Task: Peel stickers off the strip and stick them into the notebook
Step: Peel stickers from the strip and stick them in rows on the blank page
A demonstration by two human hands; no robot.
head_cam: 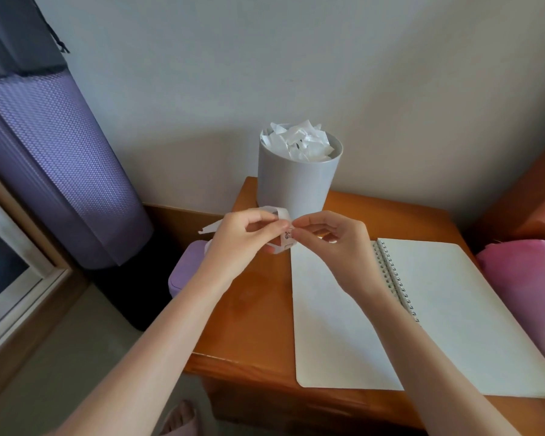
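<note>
Holding a white sticker strip (280, 246) up between both hands, above the wooden table (258, 313).

Gripping the strip in the left hand (243, 239) with fingers curled round it: one loop arching over the knuckles, a loose end poking out leftward, a lower end hanging below the thumb. Pinching with thumb and forefinger of the right hand (329, 239) at a small printed sticker (287, 236) on the strip's right side, right where the two hands meet. Kept clear of the tabletop, just off the far left corner of the open spiral notebook (438, 309), lying flat with blank pages. Behind the hands, a white bin (296, 180) stuffed with crumpled paper scraps (301, 141). Under the left wrist, a lilac box (186, 272) at the table's left edge. Far right, a pink cushion (529, 291) beside the notebook.
</note>
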